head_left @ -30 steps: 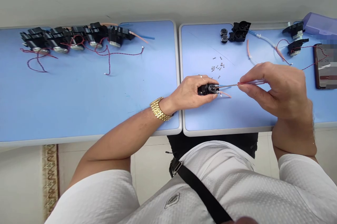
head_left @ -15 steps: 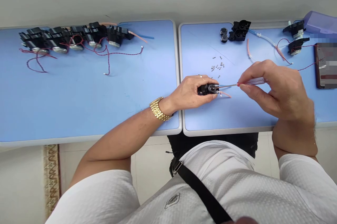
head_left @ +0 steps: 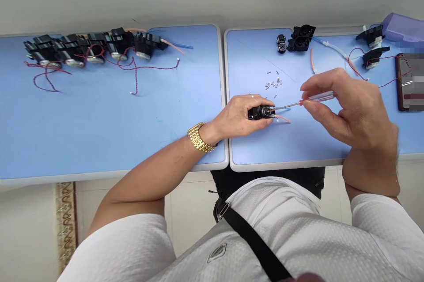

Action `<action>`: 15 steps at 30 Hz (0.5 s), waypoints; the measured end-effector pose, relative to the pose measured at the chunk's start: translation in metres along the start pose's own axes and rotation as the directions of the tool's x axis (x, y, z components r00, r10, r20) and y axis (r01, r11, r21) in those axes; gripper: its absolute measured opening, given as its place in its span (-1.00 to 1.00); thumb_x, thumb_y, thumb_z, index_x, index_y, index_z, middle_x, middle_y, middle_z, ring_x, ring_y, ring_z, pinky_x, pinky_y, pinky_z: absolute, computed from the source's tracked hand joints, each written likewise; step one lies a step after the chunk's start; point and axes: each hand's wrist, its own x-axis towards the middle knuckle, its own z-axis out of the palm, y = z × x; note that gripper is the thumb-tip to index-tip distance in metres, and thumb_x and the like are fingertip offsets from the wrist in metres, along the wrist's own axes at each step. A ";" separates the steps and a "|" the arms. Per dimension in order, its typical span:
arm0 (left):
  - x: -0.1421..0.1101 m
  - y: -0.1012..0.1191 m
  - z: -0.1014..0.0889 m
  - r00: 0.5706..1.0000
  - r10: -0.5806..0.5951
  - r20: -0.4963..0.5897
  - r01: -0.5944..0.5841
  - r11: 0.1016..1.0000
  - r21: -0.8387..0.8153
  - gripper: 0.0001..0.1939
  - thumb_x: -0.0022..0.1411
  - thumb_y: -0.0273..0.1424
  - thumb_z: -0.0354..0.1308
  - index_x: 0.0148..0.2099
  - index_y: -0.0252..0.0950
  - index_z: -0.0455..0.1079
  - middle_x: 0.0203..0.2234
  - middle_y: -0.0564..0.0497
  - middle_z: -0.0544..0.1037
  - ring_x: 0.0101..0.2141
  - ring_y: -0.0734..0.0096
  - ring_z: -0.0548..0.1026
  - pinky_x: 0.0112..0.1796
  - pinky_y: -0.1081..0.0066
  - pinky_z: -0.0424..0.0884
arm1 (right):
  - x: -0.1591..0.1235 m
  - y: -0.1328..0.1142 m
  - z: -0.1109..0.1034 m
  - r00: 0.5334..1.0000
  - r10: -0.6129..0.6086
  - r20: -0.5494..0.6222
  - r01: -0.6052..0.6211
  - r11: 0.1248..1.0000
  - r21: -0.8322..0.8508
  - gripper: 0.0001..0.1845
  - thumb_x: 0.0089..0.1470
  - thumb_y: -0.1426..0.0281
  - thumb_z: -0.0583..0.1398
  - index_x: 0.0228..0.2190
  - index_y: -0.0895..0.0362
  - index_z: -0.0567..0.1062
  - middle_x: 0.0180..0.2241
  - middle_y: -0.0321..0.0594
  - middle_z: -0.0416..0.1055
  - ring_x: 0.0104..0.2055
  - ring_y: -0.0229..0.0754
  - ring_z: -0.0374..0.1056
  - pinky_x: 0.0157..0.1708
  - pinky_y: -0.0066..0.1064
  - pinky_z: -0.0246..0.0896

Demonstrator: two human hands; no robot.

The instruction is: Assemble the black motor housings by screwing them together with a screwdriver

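My left hand, with a ring and a gold watch at the wrist, grips a small black pump part on the right blue table. Short pink and blue tubes stick out of the part to the right. My right hand pinches a thin screwdriver with a clear handle and a red collar. The metal tip of the tool rests on the top of the black part. Several tiny screws lie scattered just beyond the part.
A row of black motor units with red twisted wires lines the far left table. More black parts, loose tubes and two wired units sit at the back right. A phone and a purple box lie at the far right.
My right hand has lifted slightly, so the screwdriver handle tilts up more while its tip stays on the part. My left hand has not moved.
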 end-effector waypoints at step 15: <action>-0.001 -0.001 0.000 1.000 0.020 -0.006 -0.020 1.000 -0.014 -0.65 0.36 -0.22 0.42 0.10 -0.27 0.71 -0.26 -0.04 0.73 -0.30 0.38 0.61 -0.23 0.40 0.46 | -0.003 0.001 -0.001 0.999 -0.030 -0.018 0.027 0.989 -0.143 -0.78 0.53 0.14 0.26 -0.10 0.00 0.62 -0.33 -0.35 0.68 -0.40 -0.16 0.58 -0.41 -0.29 0.30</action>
